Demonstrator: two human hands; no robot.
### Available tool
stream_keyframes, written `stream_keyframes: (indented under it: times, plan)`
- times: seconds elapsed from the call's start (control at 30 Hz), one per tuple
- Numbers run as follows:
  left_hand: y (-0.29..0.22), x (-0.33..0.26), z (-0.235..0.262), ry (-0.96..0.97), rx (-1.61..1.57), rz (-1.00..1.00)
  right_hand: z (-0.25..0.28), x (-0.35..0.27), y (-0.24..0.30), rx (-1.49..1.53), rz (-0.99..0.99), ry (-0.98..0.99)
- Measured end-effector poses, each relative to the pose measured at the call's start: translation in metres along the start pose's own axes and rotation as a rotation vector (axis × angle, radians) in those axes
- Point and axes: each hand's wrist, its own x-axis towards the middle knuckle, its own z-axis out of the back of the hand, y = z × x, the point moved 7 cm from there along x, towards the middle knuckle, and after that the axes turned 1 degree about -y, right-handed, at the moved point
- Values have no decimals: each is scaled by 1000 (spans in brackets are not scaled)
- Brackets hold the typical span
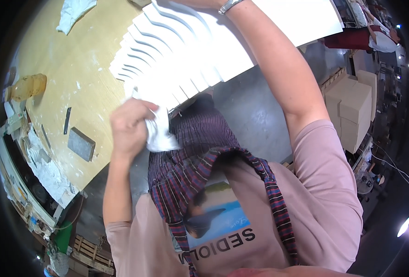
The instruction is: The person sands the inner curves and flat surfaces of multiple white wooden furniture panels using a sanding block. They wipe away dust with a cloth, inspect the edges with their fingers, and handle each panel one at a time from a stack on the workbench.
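A crumpled white cloth [160, 134] is gripped in my left hand [129, 122], its loose end hanging toward my apron. That hand is closed and slightly blurred, at the near left corner of a fanned stack of white sheets [186, 64]. The sheets overlap in curved steps across the table. Over their far side reaches my right hand [202, 3], with a silver bracelet [230, 5] at the wrist. The picture's upper edge cuts that hand off, so its fingers are hidden.
On the wooden table [93, 69] lie a grey rectangular block [81, 144], a thin dark strip [67, 121] and another white cloth [74, 14]. A yellowish plastic bottle [29, 87] rests at the left. Cardboard boxes [350, 108] stand to the right; another person [380, 39] is farther back.
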Motion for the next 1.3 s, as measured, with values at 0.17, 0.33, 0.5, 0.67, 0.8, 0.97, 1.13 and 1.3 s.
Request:
stream_keyframes:
  times: [0.17,0.33,0.5,0.67,0.8,0.97,1.13,1.3]
  plan:
    - [8,51,11,-364,222,-20,1,4,12,-21,-15,4]
    - [12,-1,2,-47,-39,-7,9,0,-1,-56,-63,37]
    - [45,64,64,-341,-94,168,44,-23,30,237,161,-244]
    - [51,118,38,-191,266,87,50,-152,86,674,-251,290]
    - [76,130,27,-138,210,88,-36,-247,85,772,-714,570]
    - [78,133,26,-111,234,78,-63,-241,65,482,-896,151]
    - [80,132,30,-203,158,-31,-75,-240,66,499,-935,130]
    - [77,134,30,-260,137,-142,-89,-249,70,789,-1010,15]
